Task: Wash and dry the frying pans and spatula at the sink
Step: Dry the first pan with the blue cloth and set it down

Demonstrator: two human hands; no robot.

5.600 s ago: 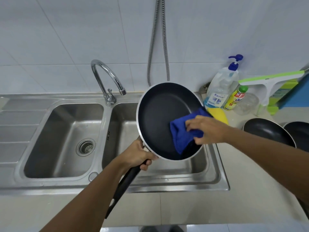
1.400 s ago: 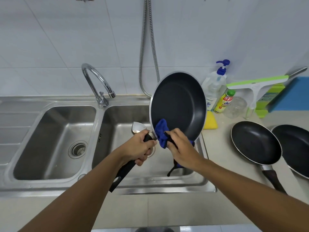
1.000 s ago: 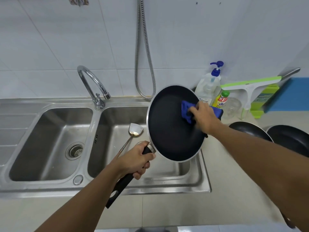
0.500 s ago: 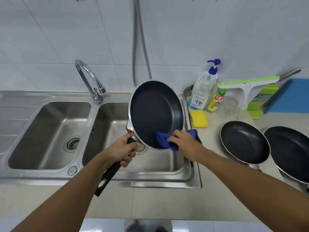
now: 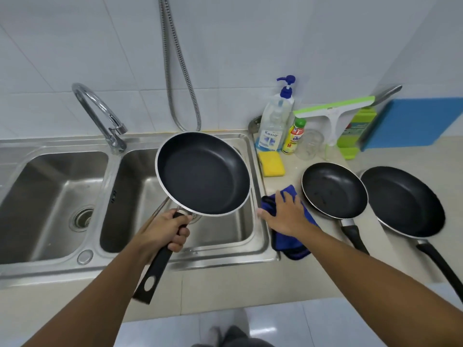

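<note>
My left hand [image 5: 162, 231] grips the black handle of a dark non-stick frying pan [image 5: 203, 174], held nearly level over the right basin of the steel sink [image 5: 225, 259]. My right hand [image 5: 285, 216] lies flat, fingers spread, on a blue cloth [image 5: 293, 246] that rests on the counter by the sink's right rim. Two more black frying pans [image 5: 334, 190] [image 5: 402, 200] sit on the counter to the right, handles toward me. A thin spatula handle [image 5: 156, 214] shows in the right basin; the rest is hidden behind the held pan.
A curved faucet [image 5: 100, 111] stands between the basins and a metal hose [image 5: 175, 71] hangs on the tiled wall. Behind the counter pans are a soap pump bottle [image 5: 274, 123], a yellow sponge [image 5: 271, 163], a small bottle [image 5: 294, 136], a glass jar [image 5: 310, 144] and a green squeegee [image 5: 333, 111].
The right hand took the blue cloth off the pan and laid it on the counter beside the sink. The left hand lowered the pan from tilted upright to nearly level.
</note>
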